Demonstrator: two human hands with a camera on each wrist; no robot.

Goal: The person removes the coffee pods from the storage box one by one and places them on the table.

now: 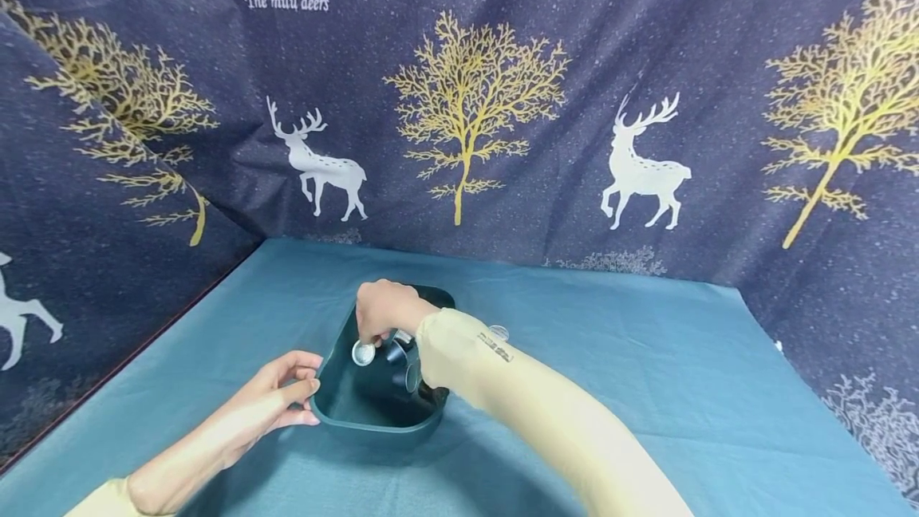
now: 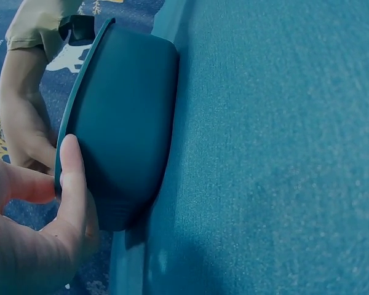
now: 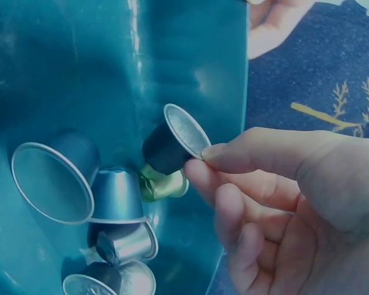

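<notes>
My left hand (image 1: 283,393) grips the near-left rim of a deep dark teal tub (image 1: 373,428). In the left wrist view its thumb and fingers pinch the rim from both sides, against the outer wall (image 2: 126,117). Reaching down into the tub, my right hand (image 1: 388,305) pinches a dark coffee capsule (image 3: 160,149) by its silver rim between thumb and forefinger. Below that capsule in the right wrist view lie a green capsule (image 3: 166,186), a blue capsule (image 3: 118,193), a silver capsule (image 3: 132,243) and a larger-looking dark blue capsule (image 3: 80,150).
A small clear round item (image 1: 498,333) lies on the blue cloth (image 1: 610,357) beyond the right forearm. Behind the table hangs a dark backdrop (image 1: 517,182) with deer and trees. The right sleeve (image 1: 531,389) covers part of the tub's right side.
</notes>
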